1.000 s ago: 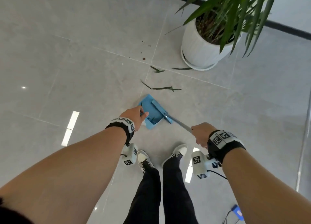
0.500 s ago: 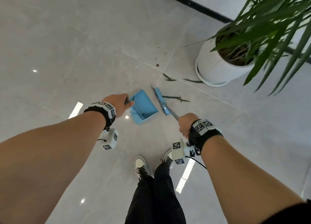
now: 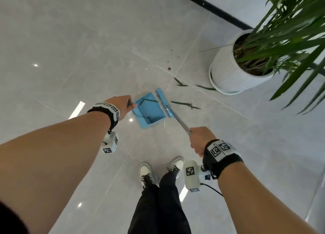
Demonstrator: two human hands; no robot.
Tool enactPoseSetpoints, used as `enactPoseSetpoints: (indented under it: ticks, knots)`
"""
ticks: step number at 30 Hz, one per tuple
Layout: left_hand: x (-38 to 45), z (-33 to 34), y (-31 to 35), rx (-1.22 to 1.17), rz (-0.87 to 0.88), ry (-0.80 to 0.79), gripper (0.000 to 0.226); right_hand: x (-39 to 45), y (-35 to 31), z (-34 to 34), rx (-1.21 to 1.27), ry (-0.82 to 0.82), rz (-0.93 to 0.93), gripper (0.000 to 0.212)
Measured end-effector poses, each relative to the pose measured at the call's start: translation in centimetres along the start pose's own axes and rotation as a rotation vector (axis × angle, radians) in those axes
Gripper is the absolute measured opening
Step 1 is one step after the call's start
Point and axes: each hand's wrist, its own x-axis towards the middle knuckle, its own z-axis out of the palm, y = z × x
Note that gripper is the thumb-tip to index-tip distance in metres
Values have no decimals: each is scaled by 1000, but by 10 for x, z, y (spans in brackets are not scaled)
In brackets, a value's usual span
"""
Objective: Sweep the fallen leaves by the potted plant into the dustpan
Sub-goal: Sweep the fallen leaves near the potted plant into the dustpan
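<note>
**Fingers wrapped tight on the dustpan and the broom**

Fingers of my left hand (image 3: 121,105) are curled shut around the dark handle of the blue dustpan (image 3: 149,110). The handle is almost all hidden inside my fist, so only a little bit sticks out toward the pan. The pan sits on the grey tile floor (image 3: 88,49), just past my knuckles, with its open mouth facing right, toward the broom.

My right hand (image 3: 199,139) makes a closed fist too. It holds the thin silver stick of the small broom (image 3: 163,102). The stick runs up and to the left from my fist to the blue brush head. The brush head lies right along the open edge of the dustpan, touching it or almost touching it; I cannot tell which.

One long green leaf (image 3: 148,100) is already inside the pan, near its far end.

More leaves are on the floor. A long one with a small crossed piece (image 3: 184,104) lies just to the right of the brush head. Two more leaves (image 3: 180,82) lie farther away, near the white pot (image 3: 228,75) of the plant (image 3: 290,31). One of them (image 3: 206,88) touches the bottom rim of the pot.

Both my wrists wear black bands with square black-and-white marks. My two shoes (image 3: 146,172) stand on the floor below my hands.
</note>
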Motion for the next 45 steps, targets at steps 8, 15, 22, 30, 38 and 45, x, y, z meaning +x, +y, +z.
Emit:
enactPoseSetpoints:
  ticks: [8,15,22,30,38,45]
  knots:
    - [-1,-1,4,-1,14,-18,37,6,-8,1,7,-35,10,38]
    - [-6,1,0,-12,1,-17,34,5,-4,-7,147,37,87,38]
    - [-3,-1,8,-22,-31,-28,34,16,-28,12,-35,49,13,34]
    - [-5,4,12,-28,-56,-11,34,-3,25,-22,82,29,4,45]
    - [-11,13,42,25,-35,-9,34,15,16,-18,-161,-23,-44,37]
    - [-6,1,30,18,-37,0,39,12,20,-41,188,-55,101,28]
